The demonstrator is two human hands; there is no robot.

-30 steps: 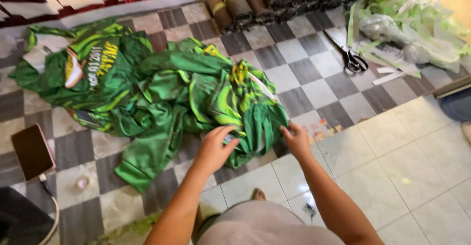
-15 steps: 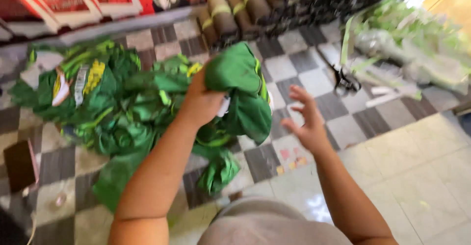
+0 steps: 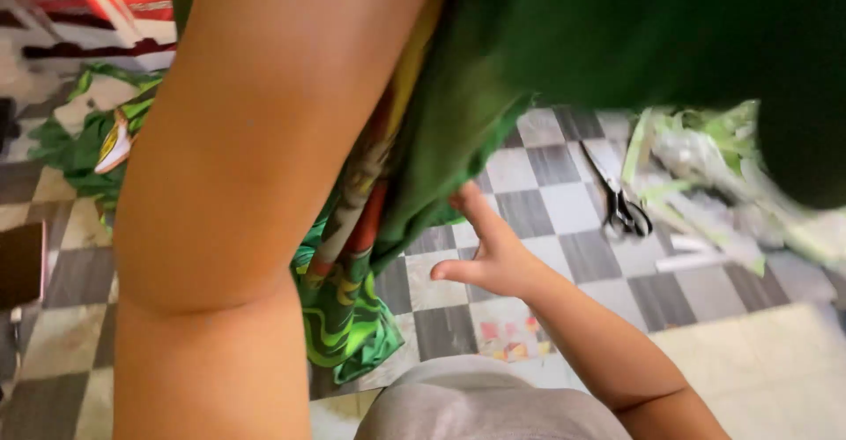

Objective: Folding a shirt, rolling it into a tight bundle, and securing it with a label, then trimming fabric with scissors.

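The left forearm is filling the near view and hiding its hand, so its grip cannot be told. A green garment (image 3: 458, 132) is hanging blurred before the lens. The right hand (image 3: 493, 255) is touching its lower edge, fingers spread. Scissors (image 3: 621, 207) are lying on the checkered floor (image 3: 573, 255).

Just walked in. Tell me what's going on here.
A person is lifting a green garment up close to the camera; the raised left arm fills the view and that hand is out of frame. The right hand is open, fingers touching the cloth's lower edge. More green clothes lie on the checkered floor, with scissors nearby.
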